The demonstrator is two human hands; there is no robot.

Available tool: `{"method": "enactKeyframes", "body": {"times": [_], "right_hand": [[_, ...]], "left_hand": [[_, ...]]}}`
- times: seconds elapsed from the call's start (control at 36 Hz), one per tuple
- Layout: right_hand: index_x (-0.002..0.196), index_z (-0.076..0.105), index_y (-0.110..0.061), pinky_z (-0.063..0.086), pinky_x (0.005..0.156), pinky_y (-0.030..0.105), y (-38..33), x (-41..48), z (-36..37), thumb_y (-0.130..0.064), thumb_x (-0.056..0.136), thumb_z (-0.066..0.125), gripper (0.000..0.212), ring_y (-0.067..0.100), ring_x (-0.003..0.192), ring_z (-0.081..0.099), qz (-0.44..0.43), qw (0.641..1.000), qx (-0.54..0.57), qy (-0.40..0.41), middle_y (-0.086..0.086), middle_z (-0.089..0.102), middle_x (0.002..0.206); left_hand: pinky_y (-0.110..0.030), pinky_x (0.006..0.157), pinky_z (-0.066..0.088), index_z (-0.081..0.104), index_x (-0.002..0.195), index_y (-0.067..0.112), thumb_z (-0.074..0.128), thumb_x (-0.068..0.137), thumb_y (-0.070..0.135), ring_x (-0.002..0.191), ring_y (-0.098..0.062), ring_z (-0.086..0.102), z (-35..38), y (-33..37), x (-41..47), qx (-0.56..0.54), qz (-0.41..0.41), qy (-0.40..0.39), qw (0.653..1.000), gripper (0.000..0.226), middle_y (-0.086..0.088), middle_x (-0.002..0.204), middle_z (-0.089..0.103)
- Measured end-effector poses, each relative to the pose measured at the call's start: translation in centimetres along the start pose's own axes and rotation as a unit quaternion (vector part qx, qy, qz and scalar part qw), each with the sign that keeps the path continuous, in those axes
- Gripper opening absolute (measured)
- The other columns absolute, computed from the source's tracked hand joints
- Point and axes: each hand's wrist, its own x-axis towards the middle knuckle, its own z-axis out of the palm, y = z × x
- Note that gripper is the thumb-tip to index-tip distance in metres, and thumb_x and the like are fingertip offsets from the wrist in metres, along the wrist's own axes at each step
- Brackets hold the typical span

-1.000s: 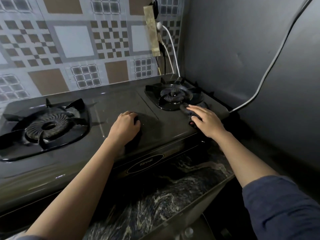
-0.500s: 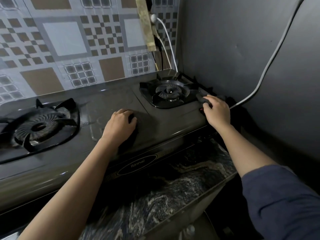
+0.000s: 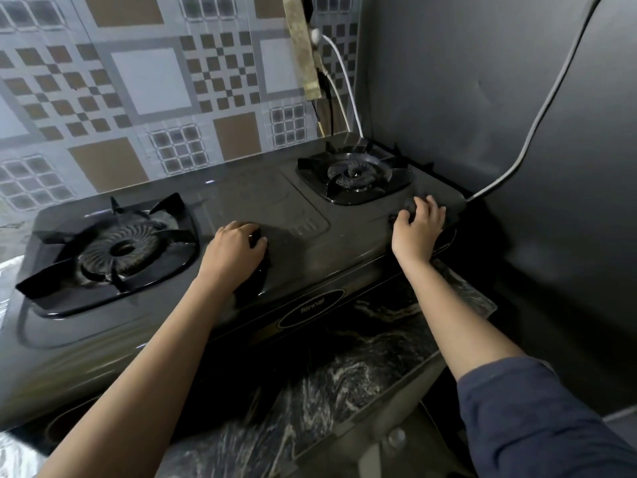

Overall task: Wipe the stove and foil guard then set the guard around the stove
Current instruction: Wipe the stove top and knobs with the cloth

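Observation:
A dark two-burner stove (image 3: 293, 201) sits on a marbled black counter (image 3: 362, 367). My left hand (image 3: 234, 253) rests knuckles-up on the stove top between the burners, with its fingers curled and nothing seen in it. My right hand (image 3: 417, 229) presses a dark cloth (image 3: 408, 205) onto the stove's front right corner, beside the right burner (image 3: 355, 174). The hand hides most of the cloth. Crinkled silver foil (image 3: 8, 270) shows at the far left edge, beyond the left burner (image 3: 120, 250).
A patterned tile wall (image 3: 155, 81) stands right behind the stove. A dark grey wall (image 3: 482, 98) closes in the right side. A white cable (image 3: 344, 88) drops behind the right burner, and a grey cable (image 3: 551, 98) runs down the grey wall to the stove's right edge.
My right hand slid the cloth from in front of the right burner out to the stove's right front corner. My left hand stayed in place.

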Motion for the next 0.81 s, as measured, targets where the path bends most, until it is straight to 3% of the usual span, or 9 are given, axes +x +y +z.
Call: {"method": "enactKeyframes", "body": {"times": [0.31, 0.56, 0.81], "right_hand": [[0.134, 0.045, -0.007, 0.009, 0.116, 0.044, -2.8, -5.8, 2.2, -0.014, 0.093, 0.042, 0.042, 0.029, 0.145, 0.006, 0.006, 0.999, 0.024, 0.025, 0.009, 0.025, 0.153], [0.132, 0.046, -0.005, 0.008, 0.117, 0.043, -4.7, -10.1, 3.7, -0.012, 0.092, 0.043, 0.041, 0.031, 0.144, 0.006, 0.0, 0.999, 0.036, 0.031, 0.011, 0.027, 0.152], [0.131, 0.048, -0.003, 0.01, 0.116, 0.044, -6.2, -13.9, 4.7, -0.01, 0.091, 0.045, 0.041, 0.035, 0.143, 0.011, -0.026, 0.999, 0.028, 0.017, 0.013, 0.031, 0.15]], "left_hand": [[-0.039, 0.103, 0.04, 0.058, 0.124, 0.012, 0.052, 0.089, 0.03, 0.122, -0.032, 0.048, -2.4, -4.2, -2.3, 0.002, 0.01, -0.013, 1.0, 0.039, -0.009, 0.133, 0.055], [-0.034, 0.101, 0.038, 0.059, 0.121, 0.009, 0.054, 0.089, 0.027, 0.121, -0.029, 0.051, -3.5, -5.5, -4.2, 0.003, 0.066, -0.006, 0.998, 0.038, -0.009, 0.132, 0.056], [-0.035, 0.11, 0.029, 0.052, 0.128, 0.005, 0.052, 0.091, 0.027, 0.133, -0.027, 0.039, -4.3, -7.2, -5.4, 0.004, 0.085, -0.014, 0.996, 0.043, -0.014, 0.141, 0.047]]}}
